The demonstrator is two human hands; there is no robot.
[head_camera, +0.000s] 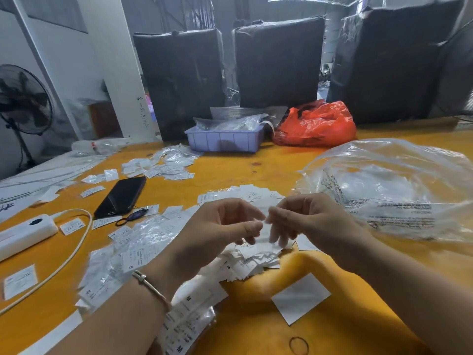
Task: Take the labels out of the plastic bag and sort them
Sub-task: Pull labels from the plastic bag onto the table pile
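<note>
Your left hand (pixel 225 224) and right hand (pixel 302 219) meet fingertip to fingertip, pinching one small white label (pixel 265 228) above a loose label pile (pixel 252 260) on the yellow table (pixel 268 165). Readable print shows "S" and "M" on nearby labels; the clear plastic bag (pixel 394 190) at right carries warning text too blurred to read. A black phone (pixel 120 197), lilac tray (pixel 225 140) and red bag (pixel 316 124) lie beyond.

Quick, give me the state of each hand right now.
Left hand: fingers curled, pinching a white label.
Right hand: fingers curled, pinching the same label from the other side.
</note>
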